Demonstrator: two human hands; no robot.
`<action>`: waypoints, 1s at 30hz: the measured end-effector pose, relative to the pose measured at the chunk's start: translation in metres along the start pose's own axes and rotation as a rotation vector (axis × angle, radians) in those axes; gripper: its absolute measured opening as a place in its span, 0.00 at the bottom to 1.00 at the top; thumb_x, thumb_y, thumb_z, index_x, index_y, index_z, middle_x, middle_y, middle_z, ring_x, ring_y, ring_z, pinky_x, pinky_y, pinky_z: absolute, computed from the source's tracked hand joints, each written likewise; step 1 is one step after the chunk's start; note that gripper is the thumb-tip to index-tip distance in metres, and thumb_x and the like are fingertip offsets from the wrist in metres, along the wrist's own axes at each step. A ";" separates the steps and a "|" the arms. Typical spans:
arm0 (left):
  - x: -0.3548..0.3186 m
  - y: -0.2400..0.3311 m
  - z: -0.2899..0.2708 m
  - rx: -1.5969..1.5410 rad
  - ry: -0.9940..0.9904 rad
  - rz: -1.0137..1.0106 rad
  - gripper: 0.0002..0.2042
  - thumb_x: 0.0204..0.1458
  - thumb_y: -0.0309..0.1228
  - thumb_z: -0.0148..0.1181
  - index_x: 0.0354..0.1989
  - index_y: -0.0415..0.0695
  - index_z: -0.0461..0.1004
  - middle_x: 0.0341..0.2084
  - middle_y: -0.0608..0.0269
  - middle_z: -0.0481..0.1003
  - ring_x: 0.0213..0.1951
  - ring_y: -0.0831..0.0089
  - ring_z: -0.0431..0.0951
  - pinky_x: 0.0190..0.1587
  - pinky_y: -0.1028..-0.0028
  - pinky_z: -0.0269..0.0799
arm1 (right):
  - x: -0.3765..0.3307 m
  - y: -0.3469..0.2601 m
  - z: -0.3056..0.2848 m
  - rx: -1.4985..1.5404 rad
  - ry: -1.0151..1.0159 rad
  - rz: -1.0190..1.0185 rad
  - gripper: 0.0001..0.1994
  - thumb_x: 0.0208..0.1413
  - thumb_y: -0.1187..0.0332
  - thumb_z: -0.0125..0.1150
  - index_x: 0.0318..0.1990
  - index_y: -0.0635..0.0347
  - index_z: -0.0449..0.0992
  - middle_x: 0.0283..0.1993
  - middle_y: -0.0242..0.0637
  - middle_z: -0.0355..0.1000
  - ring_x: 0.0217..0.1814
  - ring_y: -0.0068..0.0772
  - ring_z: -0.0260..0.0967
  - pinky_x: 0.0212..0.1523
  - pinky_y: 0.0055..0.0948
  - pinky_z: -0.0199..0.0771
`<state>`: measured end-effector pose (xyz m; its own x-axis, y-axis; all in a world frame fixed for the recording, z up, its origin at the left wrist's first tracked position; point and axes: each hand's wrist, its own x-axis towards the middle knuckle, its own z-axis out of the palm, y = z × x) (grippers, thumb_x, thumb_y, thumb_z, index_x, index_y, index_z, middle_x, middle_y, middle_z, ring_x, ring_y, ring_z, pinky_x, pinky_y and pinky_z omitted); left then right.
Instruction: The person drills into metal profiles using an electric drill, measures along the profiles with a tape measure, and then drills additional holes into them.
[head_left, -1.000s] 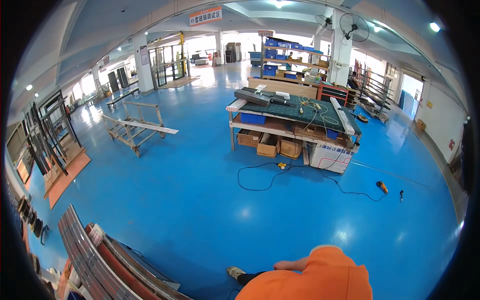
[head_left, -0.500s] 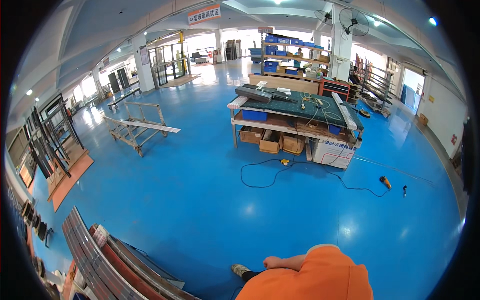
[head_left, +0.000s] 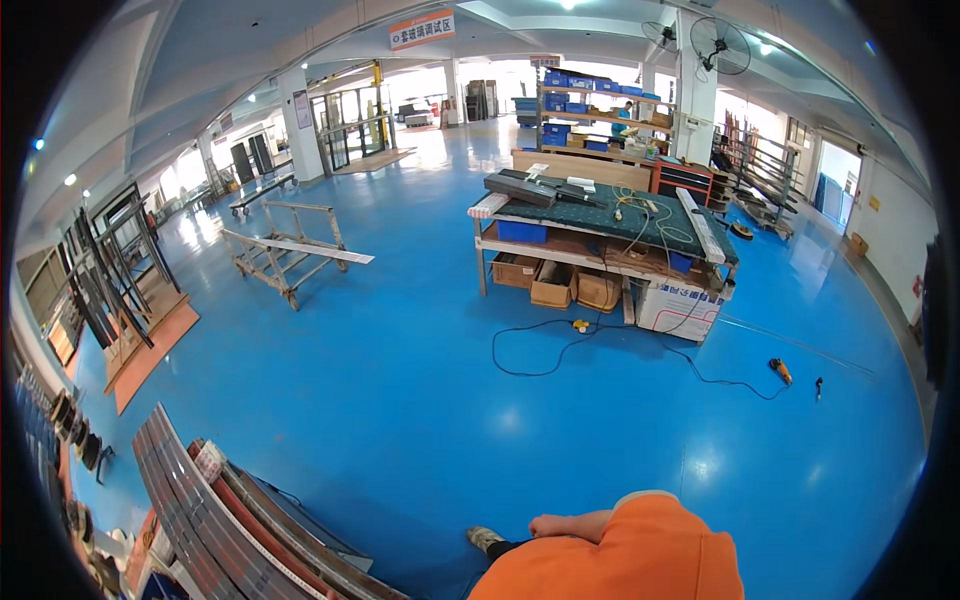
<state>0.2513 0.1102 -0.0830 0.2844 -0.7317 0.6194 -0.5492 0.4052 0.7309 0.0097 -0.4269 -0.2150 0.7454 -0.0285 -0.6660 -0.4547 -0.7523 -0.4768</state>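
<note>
An orange sleeve and shirt [head_left: 620, 560] fill the bottom of the view. From that sleeve my right forearm reaches left across my front. My right hand [head_left: 546, 525] at its end has its fingers curled in, and whatever it may hold is too small to make out. My left hand is out of sight. Just left of the hand, a patterned shoe [head_left: 482, 537] stands on the blue floor. Long dark metal profiles [head_left: 190, 505] lie side by side at the lower left, with a reddish length [head_left: 250, 525] beside them. Neither touches my right hand.
Ahead stands a green-topped workbench [head_left: 560, 213] with cardboard boxes [head_left: 552, 290] beneath. A black cord [head_left: 520, 374] and a yellow power tool [head_left: 780, 371] lie on the floor. A wheeled frame cart [head_left: 290, 255] stands left. Behind the bench, a person [head_left: 626, 112] is by shelves.
The view has turned slightly left, so the bench, cart and profiles sit farther right. My right hand keeps nearly the same pose. The person by the shelves shows more.
</note>
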 end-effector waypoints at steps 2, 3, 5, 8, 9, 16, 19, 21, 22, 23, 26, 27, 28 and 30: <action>0.007 -0.004 0.008 -0.002 0.041 0.008 0.17 0.71 0.37 0.49 0.59 0.41 0.75 0.27 0.61 0.78 0.27 0.66 0.77 0.28 0.70 0.71 | -0.008 -0.001 0.004 -0.009 -0.014 -0.006 0.14 0.60 0.62 0.59 0.49 0.58 0.82 0.50 0.40 0.81 0.51 0.48 0.77 0.52 0.47 0.76; 0.009 -0.008 0.020 -0.234 0.279 -0.038 0.17 0.70 0.37 0.49 0.58 0.41 0.75 0.27 0.61 0.78 0.27 0.66 0.77 0.28 0.70 0.71 | -0.012 -0.002 0.006 0.002 -0.011 0.007 0.15 0.61 0.62 0.59 0.49 0.58 0.82 0.50 0.40 0.81 0.51 0.48 0.77 0.52 0.47 0.76; 0.022 -0.013 0.048 -0.700 0.750 -0.126 0.16 0.70 0.37 0.48 0.56 0.40 0.76 0.27 0.61 0.78 0.27 0.66 0.76 0.29 0.69 0.71 | -0.020 -0.001 0.007 0.025 0.002 0.037 0.15 0.62 0.62 0.57 0.50 0.59 0.82 0.51 0.41 0.81 0.53 0.48 0.76 0.53 0.48 0.76; 0.046 -0.007 0.065 -0.964 0.989 -0.194 0.15 0.70 0.37 0.48 0.53 0.40 0.76 0.26 0.61 0.78 0.27 0.66 0.76 0.29 0.69 0.71 | -0.028 0.011 0.009 0.037 0.006 0.067 0.16 0.63 0.61 0.57 0.51 0.58 0.81 0.52 0.41 0.80 0.54 0.49 0.76 0.53 0.48 0.76; 0.054 -0.001 0.067 -0.988 0.995 -0.221 0.15 0.70 0.37 0.48 0.52 0.40 0.76 0.26 0.61 0.78 0.27 0.66 0.76 0.29 0.69 0.71 | -0.030 0.016 0.011 0.042 -0.002 0.079 0.16 0.64 0.60 0.57 0.52 0.58 0.81 0.53 0.41 0.80 0.54 0.49 0.76 0.54 0.49 0.76; 0.044 -0.013 0.041 -0.820 1.014 -0.209 0.15 0.70 0.39 0.46 0.50 0.43 0.76 0.24 0.61 0.78 0.26 0.66 0.75 0.25 0.68 0.68 | -0.051 0.032 0.020 0.112 0.058 0.098 0.16 0.59 0.59 0.59 0.48 0.58 0.84 0.49 0.43 0.82 0.49 0.52 0.77 0.51 0.49 0.77; 0.051 0.000 0.011 -0.841 0.932 -0.245 0.15 0.70 0.39 0.46 0.52 0.43 0.76 0.24 0.61 0.78 0.25 0.67 0.75 0.24 0.68 0.69 | -0.030 0.050 0.031 0.035 -0.017 0.104 0.18 0.62 0.58 0.57 0.53 0.57 0.81 0.54 0.42 0.80 0.54 0.50 0.76 0.54 0.49 0.76; 0.064 0.019 -0.001 -0.853 0.864 -0.279 0.16 0.71 0.38 0.46 0.54 0.43 0.76 0.24 0.61 0.78 0.25 0.67 0.76 0.23 0.69 0.69 | -0.011 0.064 0.039 -0.053 -0.101 0.101 0.19 0.65 0.57 0.55 0.57 0.56 0.79 0.58 0.40 0.78 0.59 0.47 0.74 0.57 0.48 0.75; 0.073 0.021 -0.001 -0.853 0.855 -0.283 0.16 0.71 0.38 0.46 0.54 0.43 0.76 0.24 0.61 0.78 0.25 0.67 0.76 0.23 0.69 0.69 | -0.019 0.058 0.035 -0.021 -0.105 0.105 0.19 0.66 0.57 0.54 0.57 0.56 0.79 0.58 0.41 0.78 0.59 0.48 0.74 0.57 0.48 0.75; 0.083 0.023 -0.002 -0.857 0.808 -0.246 0.16 0.71 0.38 0.46 0.55 0.43 0.76 0.24 0.61 0.78 0.25 0.67 0.76 0.23 0.69 0.70 | -0.024 0.050 0.031 0.010 -0.109 0.108 0.19 0.66 0.58 0.54 0.57 0.56 0.79 0.58 0.41 0.78 0.59 0.48 0.74 0.57 0.48 0.75; 0.096 0.040 -0.002 -0.863 0.699 -0.131 0.16 0.71 0.37 0.47 0.58 0.43 0.75 0.26 0.61 0.79 0.26 0.67 0.78 0.23 0.70 0.73 | -0.015 0.031 0.022 0.115 -0.067 0.078 0.17 0.66 0.60 0.54 0.55 0.56 0.80 0.56 0.41 0.79 0.56 0.47 0.74 0.56 0.49 0.74; 0.094 0.042 -0.001 -0.856 0.709 -0.132 0.16 0.71 0.37 0.47 0.58 0.43 0.75 0.26 0.61 0.79 0.26 0.67 0.78 0.23 0.70 0.73 | -0.010 0.021 0.018 0.095 -0.044 0.010 0.16 0.67 0.60 0.53 0.54 0.55 0.81 0.55 0.40 0.79 0.54 0.47 0.75 0.55 0.49 0.75; 0.090 0.042 0.003 -0.870 0.707 -0.113 0.16 0.71 0.36 0.47 0.59 0.43 0.75 0.26 0.61 0.79 0.26 0.67 0.78 0.23 0.69 0.73 | -0.003 0.011 0.011 0.072 -0.025 -0.059 0.15 0.67 0.61 0.52 0.53 0.55 0.81 0.53 0.40 0.79 0.53 0.47 0.75 0.54 0.49 0.75; 0.076 0.041 0.016 -0.887 0.718 -0.074 0.16 0.71 0.36 0.47 0.59 0.42 0.75 0.27 0.61 0.79 0.26 0.66 0.78 0.24 0.69 0.74 | 0.006 -0.019 -0.013 -0.046 0.039 -0.218 0.14 0.63 0.61 0.55 0.48 0.56 0.82 0.47 0.42 0.81 0.45 0.49 0.77 0.47 0.47 0.77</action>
<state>0.2380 0.0626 -0.0104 0.8330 -0.4031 0.3791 0.1544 0.8272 0.5403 0.0294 -0.4213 -0.2024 0.8423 0.1138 -0.5269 -0.2585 -0.7723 -0.5802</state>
